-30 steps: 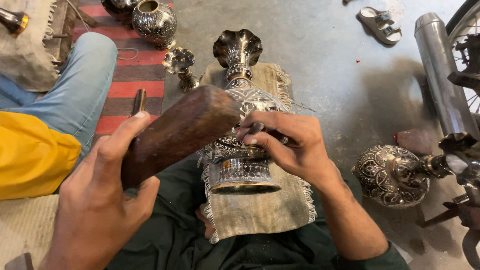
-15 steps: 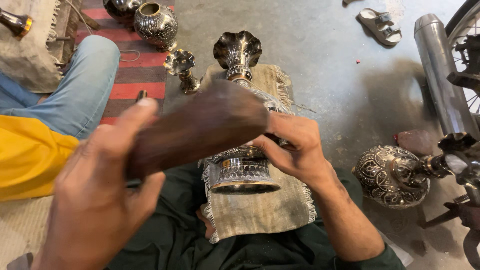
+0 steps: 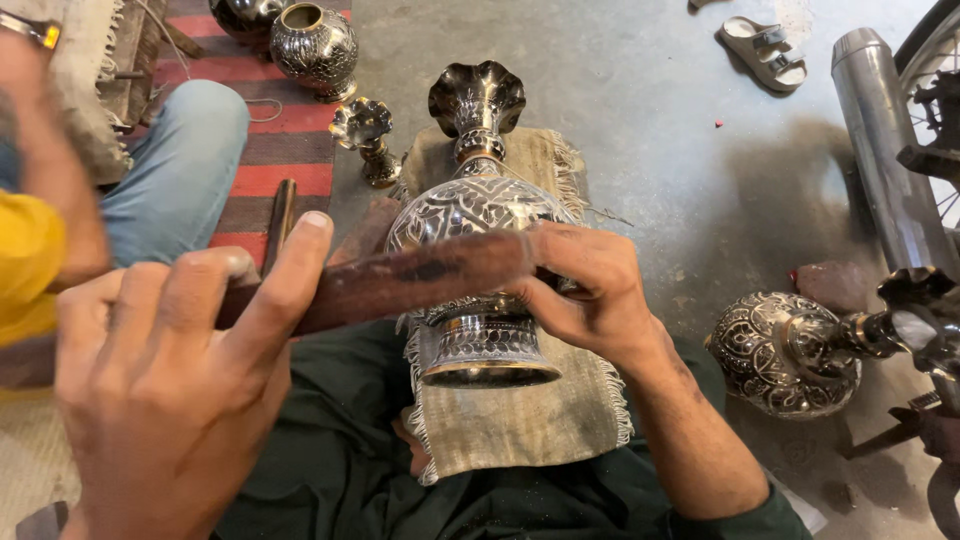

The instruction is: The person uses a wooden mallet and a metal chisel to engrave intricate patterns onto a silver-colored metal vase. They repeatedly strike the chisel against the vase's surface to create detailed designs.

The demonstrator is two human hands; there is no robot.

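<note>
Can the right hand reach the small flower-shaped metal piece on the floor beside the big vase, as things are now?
Probably yes, but not directly. The right hand rests on the engraved vase, which lies between it and the small flower-shaped piece. The wooden stick in the left hand also crosses that path.

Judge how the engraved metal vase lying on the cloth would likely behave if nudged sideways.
The vase has a round belly and lies on its side, so it would probably roll. The cloth beneath may slow it. The right hand rests against it, likely steadying it. Its polished metal looks rigid and possibly slippery.
</note>
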